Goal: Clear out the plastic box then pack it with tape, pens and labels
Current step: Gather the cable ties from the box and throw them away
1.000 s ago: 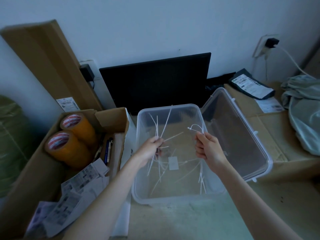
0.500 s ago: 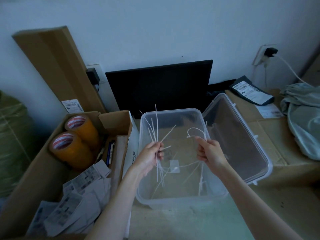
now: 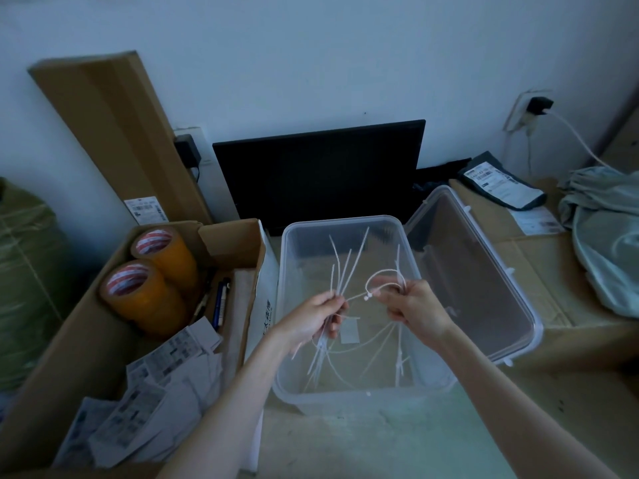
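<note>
A clear plastic box (image 3: 294,236) stands open in front of me, its lid (image 3: 484,288) leaning at its right side. My left hand (image 3: 311,319) is shut on a bunch of white cable ties (image 3: 340,271) held above the box. A looped cable tie (image 3: 380,276) and a few more are gripped by my right hand (image 3: 415,309). To the left, a cardboard box (image 3: 69,347) holds two orange tape rolls (image 3: 145,295), pens (image 3: 221,302) and a heap of printed labels (image 3: 155,385).
A black flat panel (image 3: 318,174) leans on the wall behind the plastic box. A long cardboard carton (image 3: 114,133) stands at the back left. Flattened cardboard (image 3: 553,271), a dark parcel (image 3: 501,183) and a pale cloth (image 3: 608,236) lie at the right.
Both hands have lifted the cable ties higher out of the plastic box and drawn closer together. The view has tilted down a little.
</note>
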`<act>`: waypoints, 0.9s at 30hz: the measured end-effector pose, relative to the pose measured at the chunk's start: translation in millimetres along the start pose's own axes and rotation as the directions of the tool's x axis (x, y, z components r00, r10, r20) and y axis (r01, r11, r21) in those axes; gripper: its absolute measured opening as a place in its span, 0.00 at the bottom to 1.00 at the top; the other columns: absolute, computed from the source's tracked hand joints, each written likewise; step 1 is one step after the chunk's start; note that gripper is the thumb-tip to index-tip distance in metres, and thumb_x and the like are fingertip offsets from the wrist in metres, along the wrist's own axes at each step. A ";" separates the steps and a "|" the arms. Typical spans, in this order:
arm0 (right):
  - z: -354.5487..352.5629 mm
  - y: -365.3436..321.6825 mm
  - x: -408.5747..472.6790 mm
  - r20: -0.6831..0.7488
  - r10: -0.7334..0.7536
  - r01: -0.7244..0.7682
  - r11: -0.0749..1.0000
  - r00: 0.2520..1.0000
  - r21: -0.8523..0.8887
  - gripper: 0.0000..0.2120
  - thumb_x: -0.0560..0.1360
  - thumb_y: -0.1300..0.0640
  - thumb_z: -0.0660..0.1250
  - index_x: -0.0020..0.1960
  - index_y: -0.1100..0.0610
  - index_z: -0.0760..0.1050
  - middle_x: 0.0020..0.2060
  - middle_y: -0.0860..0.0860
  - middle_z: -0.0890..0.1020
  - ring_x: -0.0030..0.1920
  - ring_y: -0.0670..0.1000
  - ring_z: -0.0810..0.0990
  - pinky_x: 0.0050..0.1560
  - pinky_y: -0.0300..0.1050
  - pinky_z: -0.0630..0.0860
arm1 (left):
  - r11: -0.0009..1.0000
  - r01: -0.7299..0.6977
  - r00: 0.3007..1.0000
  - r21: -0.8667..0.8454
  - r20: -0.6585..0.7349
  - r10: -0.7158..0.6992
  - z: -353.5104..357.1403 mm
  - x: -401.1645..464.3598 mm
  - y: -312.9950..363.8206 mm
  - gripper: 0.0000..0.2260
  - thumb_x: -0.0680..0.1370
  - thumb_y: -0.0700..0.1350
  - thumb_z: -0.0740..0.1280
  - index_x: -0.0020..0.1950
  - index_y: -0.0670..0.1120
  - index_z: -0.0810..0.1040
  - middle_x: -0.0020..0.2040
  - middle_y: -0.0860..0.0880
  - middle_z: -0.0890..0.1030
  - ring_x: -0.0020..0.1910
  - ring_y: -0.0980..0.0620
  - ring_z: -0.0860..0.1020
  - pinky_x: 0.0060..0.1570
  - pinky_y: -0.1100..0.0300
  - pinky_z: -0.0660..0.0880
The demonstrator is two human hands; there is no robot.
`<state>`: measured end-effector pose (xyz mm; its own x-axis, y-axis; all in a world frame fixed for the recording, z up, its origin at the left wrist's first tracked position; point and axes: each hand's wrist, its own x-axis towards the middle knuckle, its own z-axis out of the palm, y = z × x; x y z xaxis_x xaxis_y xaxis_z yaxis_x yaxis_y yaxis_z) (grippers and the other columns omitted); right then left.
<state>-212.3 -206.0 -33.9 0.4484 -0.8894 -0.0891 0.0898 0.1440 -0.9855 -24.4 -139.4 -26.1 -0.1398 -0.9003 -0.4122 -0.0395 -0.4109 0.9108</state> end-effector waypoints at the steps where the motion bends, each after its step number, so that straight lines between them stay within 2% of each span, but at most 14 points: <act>1: -0.6 0.5 0.7 -0.009 -0.006 0.006 1.000 1.000 -0.018 0.07 0.69 0.65 0.71 0.36 0.55 0.84 0.31 0.61 0.65 0.25 0.47 0.58 0.25 0.38 0.56 | 1.000 0.003 1.000 0.020 0.013 -0.003 0.3 -0.3 -0.1 0.07 0.83 0.43 0.56 0.50 0.42 0.72 0.36 0.50 0.72 0.30 0.58 0.72 0.34 0.64 0.73; 3: -1.6 1.1 1.1 -0.041 -0.006 0.005 0.999 0.999 -0.033 0.19 0.72 0.72 0.66 0.30 0.55 0.82 0.34 0.58 0.78 0.23 0.45 0.60 0.24 0.35 0.58 | 0.998 0.012 0.999 0.055 0.029 -0.014 0.9 -1.1 0.8 0.07 0.83 0.43 0.56 0.50 0.42 0.72 0.36 0.51 0.72 0.30 0.58 0.72 0.34 0.64 0.73; 4: -2.1 1.1 1.1 -0.057 -0.008 0.007 1.000 0.998 -0.020 0.20 0.73 0.73 0.64 0.30 0.55 0.82 0.33 0.54 0.80 0.23 0.45 0.61 0.24 0.35 0.58 | 0.998 0.019 0.999 0.067 0.035 -0.022 0.9 -1.5 1.0 0.08 0.82 0.43 0.56 0.51 0.41 0.72 0.36 0.51 0.72 0.31 0.57 0.72 0.34 0.65 0.73; 6: -4.5 3.5 2.8 -0.112 -0.027 0.030 0.999 0.993 0.026 0.17 0.75 0.72 0.63 0.33 0.57 0.81 0.27 0.53 0.75 0.23 0.45 0.61 0.24 0.36 0.59 | 0.995 0.035 0.998 0.097 0.050 -0.040 -0.3 -1.7 0.5 0.07 0.82 0.43 0.58 0.53 0.41 0.73 0.35 0.51 0.73 0.31 0.57 0.72 0.33 0.65 0.73; 9: -10.1 6.7 8.0 -0.214 -0.032 0.071 0.982 0.976 0.177 0.13 0.78 0.71 0.58 0.38 0.59 0.72 0.26 0.50 0.64 0.24 0.44 0.61 0.23 0.35 0.60 | 0.989 0.064 0.994 0.137 0.074 -0.074 -1.5 -1.0 -1.3 0.07 0.82 0.42 0.58 0.54 0.42 0.74 0.34 0.52 0.70 0.28 0.58 0.69 0.29 0.66 0.68; 12: -10.4 2.3 10.2 -0.248 0.016 0.078 0.928 0.969 0.365 0.14 0.80 0.70 0.53 0.38 0.58 0.67 0.28 0.51 0.67 0.24 0.43 0.62 0.21 0.34 0.59 | 0.980 0.075 0.991 0.182 0.100 -0.094 -0.8 -2.2 0.1 0.08 0.82 0.42 0.57 0.51 0.44 0.76 0.31 0.54 0.66 0.25 0.59 0.63 0.25 0.68 0.60; 15: -10.5 -0.7 10.2 -0.263 0.054 0.083 0.871 0.963 0.484 0.15 0.81 0.68 0.52 0.38 0.56 0.66 0.31 0.53 0.73 0.23 0.44 0.62 0.20 0.34 0.58 | 0.972 0.049 0.991 0.230 0.107 -0.075 -2.3 -2.3 -1.6 0.09 0.82 0.46 0.58 0.48 0.46 0.76 0.31 0.53 0.65 0.24 0.60 0.62 0.24 0.69 0.60; 17: -10.1 -0.4 8.7 -0.271 0.036 0.085 0.903 0.962 0.421 0.15 0.80 0.68 0.53 0.38 0.55 0.65 0.30 0.52 0.69 0.23 0.44 0.61 0.21 0.34 0.57 | 0.967 0.020 0.997 0.252 0.064 -0.037 -3.1 -2.7 -1.7 0.11 0.82 0.49 0.57 0.46 0.47 0.75 0.30 0.54 0.64 0.24 0.59 0.61 0.26 0.68 0.60; 20: -7.5 2.3 7.3 -0.253 0.029 0.022 0.980 0.967 0.197 0.11 0.79 0.66 0.60 0.40 0.56 0.71 0.27 0.49 0.62 0.23 0.43 0.58 0.22 0.35 0.56 | 0.971 -0.043 0.997 0.237 -0.053 0.057 -2.4 -4.4 1.2 0.12 0.83 0.48 0.54 0.45 0.44 0.72 0.24 0.57 0.66 0.22 0.60 0.61 0.23 0.68 0.59; 23: -3.1 2.9 6.3 -0.135 0.098 -0.091 0.994 0.986 0.059 0.08 0.77 0.62 0.65 0.40 0.58 0.76 0.26 0.49 0.60 0.22 0.43 0.57 0.21 0.35 0.54 | 0.971 -0.073 0.995 0.229 -0.051 0.087 0.5 -5.3 2.9 0.12 0.83 0.47 0.54 0.44 0.43 0.71 0.23 0.56 0.67 0.22 0.60 0.60 0.22 0.69 0.59; 25: -2.1 1.2 4.8 -0.080 0.112 -0.110 0.993 0.990 0.036 0.06 0.76 0.62 0.67 0.40 0.59 0.77 0.25 0.49 0.61 0.22 0.44 0.57 0.21 0.36 0.55 | 0.968 -0.072 0.996 0.239 -0.028 0.081 2.3 -5.9 2.6 0.12 0.83 0.47 0.54 0.43 0.43 0.70 0.23 0.56 0.66 0.21 0.59 0.60 0.22 0.69 0.58; 26: -1.6 -0.3 4.0 -0.063 0.101 -0.096 0.993 0.993 0.071 0.02 0.75 0.63 0.67 0.44 0.60 0.77 0.25 0.48 0.62 0.23 0.44 0.58 0.21 0.35 0.55 | 0.970 -0.073 0.996 0.232 -0.028 0.082 2.2 -5.6 2.2 0.12 0.83 0.47 0.54 0.43 0.43 0.70 0.23 0.56 0.66 0.21 0.59 0.60 0.22 0.69 0.58; 27: -2.0 -1.2 3.4 -0.056 0.086 -0.078 0.989 0.995 0.127 0.03 0.76 0.65 0.66 0.49 0.61 0.77 0.25 0.47 0.63 0.22 0.43 0.58 0.21 0.35 0.56 | 0.975 -0.080 0.995 0.206 -0.041 0.090 1.7 -5.1 2.0 0.13 0.83 0.47 0.54 0.43 0.43 0.71 0.23 0.55 0.66 0.22 0.59 0.59 0.22 0.69 0.58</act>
<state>-212.6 -210.1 -33.3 0.4039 -0.8967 -0.1811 0.1664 0.2667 -0.9493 -25.4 -135.4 -22.2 -0.1025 -0.9388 -0.3289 -0.2314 -0.2991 0.9257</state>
